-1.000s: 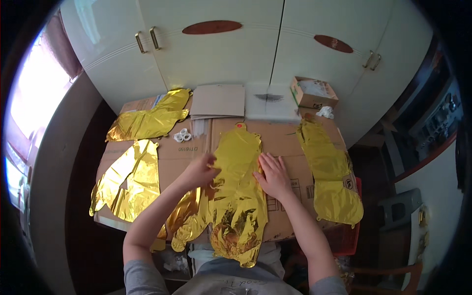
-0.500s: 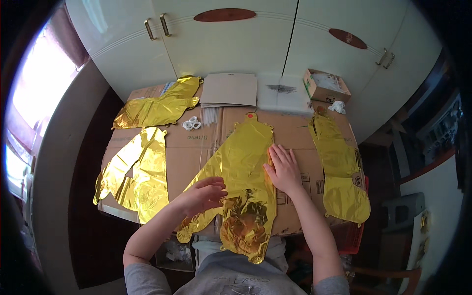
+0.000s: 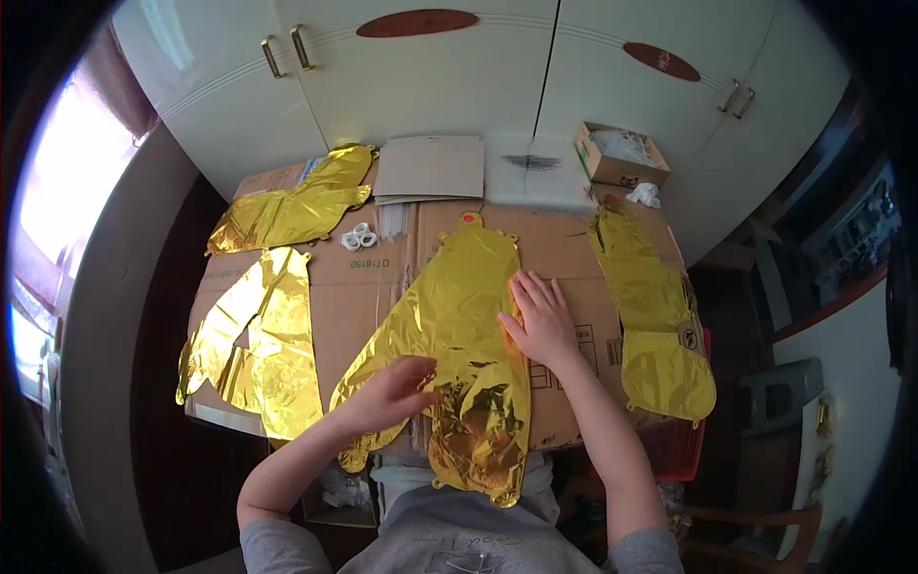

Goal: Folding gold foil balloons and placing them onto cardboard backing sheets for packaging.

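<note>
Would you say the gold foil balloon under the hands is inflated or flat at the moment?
Flat. The gold foil balloon lies spread and creased on the cardboard, with the right hand pressed flat on it and the left hand at its edge.

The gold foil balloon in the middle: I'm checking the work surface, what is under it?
Flattened brown cardboard shows around the gold foil balloon; the part beneath it is covered.

Your left hand (image 3: 394,387) lies low with fingers curled inward, forearm angled up from lower left, while your right hand (image 3: 537,316) presses flat, fingers spread forward, arm extended.
</note>
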Available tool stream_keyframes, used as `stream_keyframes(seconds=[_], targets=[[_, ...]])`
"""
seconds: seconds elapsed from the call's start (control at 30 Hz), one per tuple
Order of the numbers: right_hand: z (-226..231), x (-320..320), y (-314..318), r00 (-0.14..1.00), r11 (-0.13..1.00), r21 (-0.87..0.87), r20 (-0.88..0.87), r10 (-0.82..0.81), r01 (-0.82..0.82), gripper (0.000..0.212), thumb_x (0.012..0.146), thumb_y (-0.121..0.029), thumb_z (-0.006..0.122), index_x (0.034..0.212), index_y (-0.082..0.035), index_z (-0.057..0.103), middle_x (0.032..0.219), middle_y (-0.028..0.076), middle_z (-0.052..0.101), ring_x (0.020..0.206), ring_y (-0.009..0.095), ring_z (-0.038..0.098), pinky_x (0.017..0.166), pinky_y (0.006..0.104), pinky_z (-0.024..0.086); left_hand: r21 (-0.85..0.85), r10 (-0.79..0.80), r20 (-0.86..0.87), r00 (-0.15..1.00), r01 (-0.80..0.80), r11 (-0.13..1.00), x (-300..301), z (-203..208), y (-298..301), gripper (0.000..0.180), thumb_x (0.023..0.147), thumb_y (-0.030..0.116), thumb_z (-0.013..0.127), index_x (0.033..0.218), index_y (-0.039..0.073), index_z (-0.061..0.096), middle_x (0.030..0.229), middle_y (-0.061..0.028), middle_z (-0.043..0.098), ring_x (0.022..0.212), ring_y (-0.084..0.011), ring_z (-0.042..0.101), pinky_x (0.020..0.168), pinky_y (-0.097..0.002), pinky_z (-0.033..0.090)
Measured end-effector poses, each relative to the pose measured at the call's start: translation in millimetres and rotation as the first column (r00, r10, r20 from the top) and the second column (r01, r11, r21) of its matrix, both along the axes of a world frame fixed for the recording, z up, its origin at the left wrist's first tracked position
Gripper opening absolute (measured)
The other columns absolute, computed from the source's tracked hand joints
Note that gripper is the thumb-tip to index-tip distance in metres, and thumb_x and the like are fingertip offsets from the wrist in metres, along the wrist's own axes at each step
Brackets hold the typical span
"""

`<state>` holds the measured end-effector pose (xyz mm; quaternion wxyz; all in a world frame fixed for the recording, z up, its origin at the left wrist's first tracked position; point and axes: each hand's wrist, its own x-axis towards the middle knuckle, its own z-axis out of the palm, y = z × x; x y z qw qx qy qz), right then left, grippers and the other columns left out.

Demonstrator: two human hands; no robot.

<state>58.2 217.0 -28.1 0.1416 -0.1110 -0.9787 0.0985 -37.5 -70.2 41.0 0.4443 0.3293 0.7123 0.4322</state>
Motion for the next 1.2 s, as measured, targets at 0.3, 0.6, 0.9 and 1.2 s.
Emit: stream_keyframes(seconds=[0.3, 0.6, 0.9, 1.2], targets=[[-3, 0, 0, 1.000, 0.999, 0.054, -0.022, 0.007, -0.006, 0.062, 0.095, -0.044, 0.053, 0.140, -0.001, 0.046, 0.147, 0.014, 0.044, 0.140, 0.030, 0.036, 0.117, 0.0505, 0.022, -0.025, -0.213, -0.919, 0.333, 0.488, 0.872, 35, -11, 21, 0.048, 0.079, 0.032, 0.071, 0.119, 0.007, 0.061, 0.131, -0.0102, 0.055, 0.122, -0.0266, 0.053, 0.097, -0.0415, 0.043], [-3, 1, 1, 0.999, 0.998, 0.059, -0.043, 0.014, -0.012, 0.062, 0.094, -0.043, 0.053, 0.138, 0.000, 0.047, 0.146, 0.013, 0.045, 0.139, 0.029, 0.037, 0.117, 0.0503, 0.023, -0.069, -0.205, -0.961, 0.185, 0.558, 0.827, 48, -28, 77, 0.051, 0.088, 0.048, 0.061, 0.124, 0.012, 0.059, 0.132, -0.0045, 0.056, 0.119, -0.0201, 0.054, 0.091, -0.0371, 0.044], [-2, 0, -1, 0.999, 0.999, 0.038, -0.030, 0.010, -0.009, 0.061, 0.094, -0.041, 0.055, 0.139, -0.001, 0.046, 0.147, 0.013, 0.044, 0.139, 0.030, 0.036, 0.117, 0.0501, 0.023, -0.174, -0.335, -0.933, 0.135, 0.644, 0.745, 51, -41, 77, 0.071, 0.090, 0.061, 0.050, 0.142, 0.012, 0.047, 0.150, -0.0040, 0.042, 0.138, -0.0211, 0.039, 0.105, -0.0487, 0.035], [-2, -1, 0, 1.000, 1.000, 0.029, -0.016, 0.011, -0.010, 0.061, 0.095, -0.041, 0.054, 0.140, -0.002, 0.045, 0.148, 0.013, 0.043, 0.140, 0.029, 0.035, 0.117, 0.0496, 0.022, -0.170, -0.372, -0.913, 0.167, 0.673, 0.720, 75, -39, 65, 0.073, 0.090, 0.065, 0.047, 0.142, 0.014, 0.047, 0.150, -0.0040, 0.042, 0.139, -0.0192, 0.038, 0.105, -0.0518, 0.033]])
